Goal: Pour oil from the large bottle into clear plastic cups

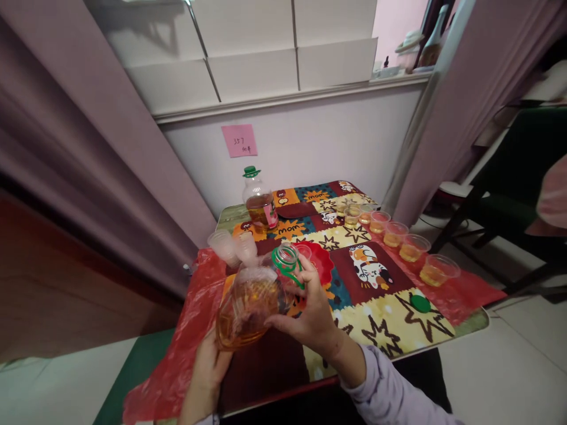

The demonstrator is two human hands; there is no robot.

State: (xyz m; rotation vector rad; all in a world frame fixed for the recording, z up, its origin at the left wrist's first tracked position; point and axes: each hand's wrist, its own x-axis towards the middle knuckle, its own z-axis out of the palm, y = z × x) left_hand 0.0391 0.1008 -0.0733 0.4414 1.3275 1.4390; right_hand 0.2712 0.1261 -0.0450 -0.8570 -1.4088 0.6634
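Jug: a clear plastic jug [250, 307] of amber liquid was held tilted, uncapped mouth toward the red dish [319, 260]
Left hand: the left hand [211, 365] was cupped closed under the jug's base
Right hand: the right hand [312, 316] was wrapped around its neck, by the green handle [286, 267]
Beyond: filled cups [410, 247] were ranged along the table's right edge; a second bottle [259, 200] stood at the back

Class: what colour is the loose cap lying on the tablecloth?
Green; the loose cap shows clearly in the head view, on a yellow patch.

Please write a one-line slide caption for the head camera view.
Both hands, left hand and right hand, hold a tilted jug over the table, beside a row of filled cups.
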